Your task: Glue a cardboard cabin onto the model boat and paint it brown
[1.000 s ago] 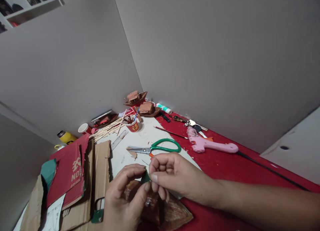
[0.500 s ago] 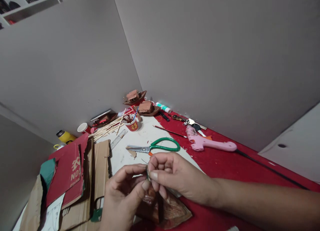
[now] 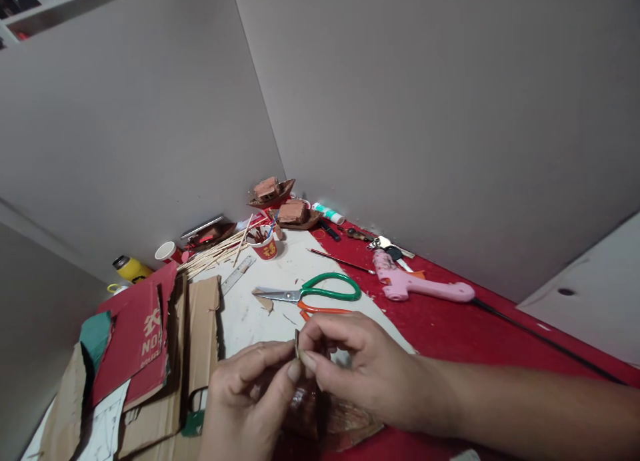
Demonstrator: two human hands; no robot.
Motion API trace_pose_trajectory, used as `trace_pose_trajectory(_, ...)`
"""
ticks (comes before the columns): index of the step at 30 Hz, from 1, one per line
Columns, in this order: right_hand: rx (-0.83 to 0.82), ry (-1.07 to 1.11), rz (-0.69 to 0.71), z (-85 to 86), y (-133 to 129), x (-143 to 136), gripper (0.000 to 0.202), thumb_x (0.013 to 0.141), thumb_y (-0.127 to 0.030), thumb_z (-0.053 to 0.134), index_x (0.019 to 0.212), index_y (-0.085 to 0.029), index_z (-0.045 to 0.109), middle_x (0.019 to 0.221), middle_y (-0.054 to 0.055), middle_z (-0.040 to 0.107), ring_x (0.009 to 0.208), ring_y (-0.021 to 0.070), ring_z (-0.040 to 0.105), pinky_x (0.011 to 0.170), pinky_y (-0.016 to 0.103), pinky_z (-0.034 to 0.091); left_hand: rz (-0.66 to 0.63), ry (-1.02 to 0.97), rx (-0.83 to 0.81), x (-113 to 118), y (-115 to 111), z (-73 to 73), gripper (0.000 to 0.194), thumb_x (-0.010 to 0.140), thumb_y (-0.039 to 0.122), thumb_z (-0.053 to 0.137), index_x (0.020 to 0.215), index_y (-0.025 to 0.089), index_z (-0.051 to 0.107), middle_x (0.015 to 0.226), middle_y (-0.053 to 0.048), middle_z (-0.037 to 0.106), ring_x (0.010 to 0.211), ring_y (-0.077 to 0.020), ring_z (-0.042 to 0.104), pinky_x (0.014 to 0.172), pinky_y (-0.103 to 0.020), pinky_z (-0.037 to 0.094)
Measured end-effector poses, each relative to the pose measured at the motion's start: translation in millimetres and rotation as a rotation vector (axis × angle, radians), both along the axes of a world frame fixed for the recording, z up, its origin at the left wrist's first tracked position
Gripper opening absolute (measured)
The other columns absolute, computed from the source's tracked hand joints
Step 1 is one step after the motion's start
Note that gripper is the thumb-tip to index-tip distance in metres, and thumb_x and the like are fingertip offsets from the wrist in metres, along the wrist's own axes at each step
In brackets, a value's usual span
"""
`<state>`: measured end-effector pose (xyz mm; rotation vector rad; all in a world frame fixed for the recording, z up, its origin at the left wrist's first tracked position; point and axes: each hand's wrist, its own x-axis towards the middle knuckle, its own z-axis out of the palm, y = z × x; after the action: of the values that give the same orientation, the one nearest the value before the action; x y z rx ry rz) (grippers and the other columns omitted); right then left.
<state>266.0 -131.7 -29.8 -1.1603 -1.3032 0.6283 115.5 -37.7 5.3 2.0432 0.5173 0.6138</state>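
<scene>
Between the fingertips of both hands is a small thin strip, dark along its edge, perhaps cardboard. My left hand pinches it from the left with thumb and fingers. From the right, my right hand pinches the same strip. Below the hands lies a brown model boat with a glossy cabin, partly hidden by them. Just beyond the fingers, scissors with one green and one orange handle rest on a white sheet, a scrap of cardboard at their tip.
Cardboard pieces are stacked at left. A pink glue gun with a black cord lies at right on the red table. Farther back are a paper cup holding brushes, wooden sticks, a ruler and model boats.
The strip now stands more upright and shows more above my fingertips. My right hand has dropped slightly, uncovering more of the scissors' orange handle.
</scene>
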Motion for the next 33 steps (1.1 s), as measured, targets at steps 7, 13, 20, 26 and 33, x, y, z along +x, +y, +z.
trace_pose_trajectory(7, 0.154, -0.299, -0.096, 0.5, -2, 0, 0.012, 0.086, -0.018, 0.051, 0.074, -0.020, 0.053, 0.065, 0.000, 0.060, 0.057, 0.0106, 0.052, 0.056, 0.021, 0.043, -0.089, -0.047, 0.207, 0, 1, 4.2, 0.025, 0.083, 0.013, 0.062, 0.097, 0.026, 0.078, 0.086, -0.005, 0.078, 0.076, -0.0190, 0.073, 0.067, -0.022, 0.056)
trace_pose_trajectory(13, 0.127, -0.309, -0.107, -0.6, -2, -1, 0.013, 0.086, -0.019, 0.049, 0.073, -0.021, 0.052, 0.063, 0.000, 0.059, 0.056, 0.0109, 0.053, 0.054, 0.021, 0.043, -0.099, 0.014, 0.141, -2, -1, 2.8, 0.024, 0.087, 0.018, 0.058, 0.098, 0.025, 0.078, 0.077, -0.006, 0.075, 0.066, -0.0170, 0.068, 0.064, -0.023, 0.055)
trace_pose_trajectory(20, 0.177, -0.394, -0.114, -3.6, 0, -1, 0.013, 0.088, -0.019, 0.048, 0.076, -0.021, 0.052, 0.065, 0.001, 0.059, 0.057, 0.0117, 0.052, 0.056, 0.022, 0.043, -0.115, 0.032, 0.096, -1, 0, 3.7, 0.024, 0.088, 0.018, 0.057, 0.096, 0.025, 0.078, 0.083, -0.007, 0.076, 0.071, -0.0181, 0.070, 0.066, -0.022, 0.054)
trace_pose_trajectory(26, 0.155, -0.301, -0.070, -2.6, 0, -2, 0.011, 0.086, -0.017, 0.050, 0.076, -0.020, 0.052, 0.065, 0.000, 0.058, 0.057, 0.0114, 0.051, 0.056, 0.023, 0.043, -0.061, -0.036, 0.156, -1, 0, 0.8, 0.024, 0.085, 0.015, 0.059, 0.093, 0.026, 0.079, 0.075, -0.004, 0.075, 0.067, -0.0165, 0.070, 0.064, -0.021, 0.054)
trace_pose_trajectory(33, -0.197, 0.584, 0.180, 8.0, 4, 7, 0.024, 0.080, -0.034, 0.070, 0.078, -0.017, 0.053, 0.063, -0.002, 0.062, 0.048, 0.0077, 0.056, 0.048, 0.019, 0.048, 0.032, -0.015, -0.089, -4, 3, 6.9, 0.033, 0.080, 0.024, 0.069, 0.113, 0.027, 0.072, 0.109, -0.007, 0.074, 0.094, -0.0206, 0.070, 0.078, -0.023, 0.056)
